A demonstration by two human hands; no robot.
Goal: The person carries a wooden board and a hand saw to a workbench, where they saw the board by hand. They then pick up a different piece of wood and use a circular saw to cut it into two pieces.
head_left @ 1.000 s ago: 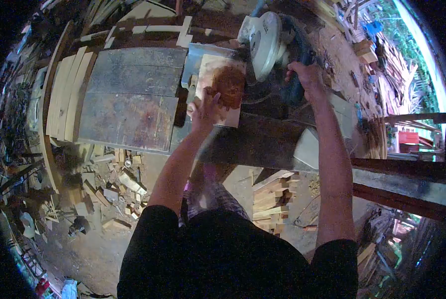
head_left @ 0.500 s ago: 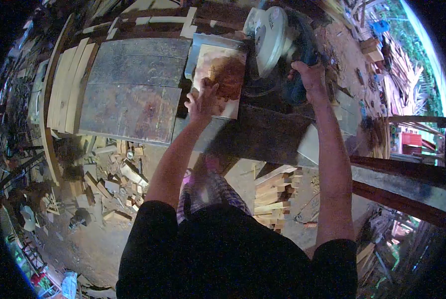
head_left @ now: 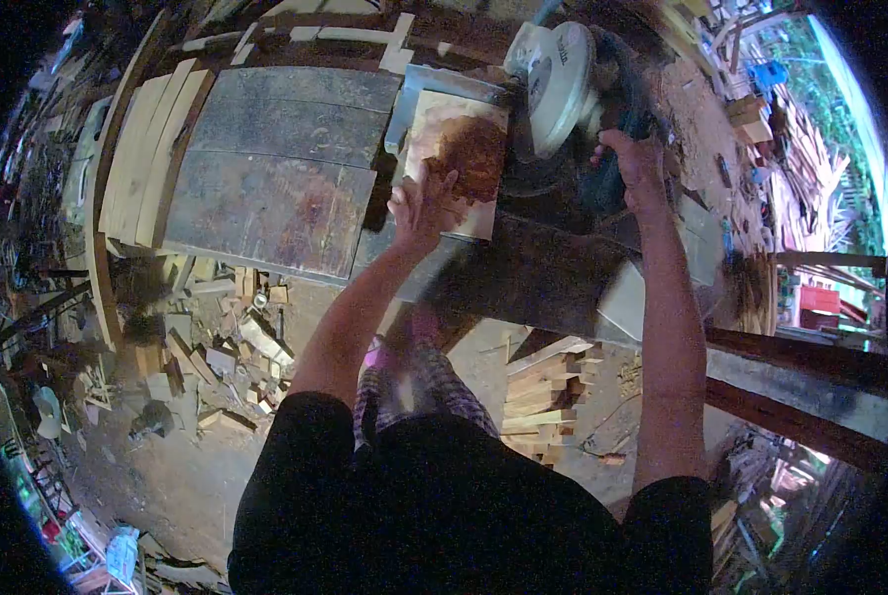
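My left hand (head_left: 424,211) lies with fingers spread on the near left part of a pale board (head_left: 439,117) that has a large reddish-brown patch. The board rests against the metal fence (head_left: 409,99) of a miter saw (head_left: 560,84). My right hand (head_left: 637,171) is wrapped round the handle of the saw, whose light-coloured blade guard stands just right of the board. The guard hides most of the blade. Below the guard, the saw's base is in dark shadow.
Left of the saw is a worn wooden bench top (head_left: 275,178), with light planks (head_left: 156,159) along its far left end. Wood offcuts (head_left: 236,347) litter the floor at left. A stack of cut timber (head_left: 548,397) lies under the bench near my legs.
The view has shifted a little, so the bench, board and saw appear further right. Both hands keep their places, the left on the board and the right on the saw handle.
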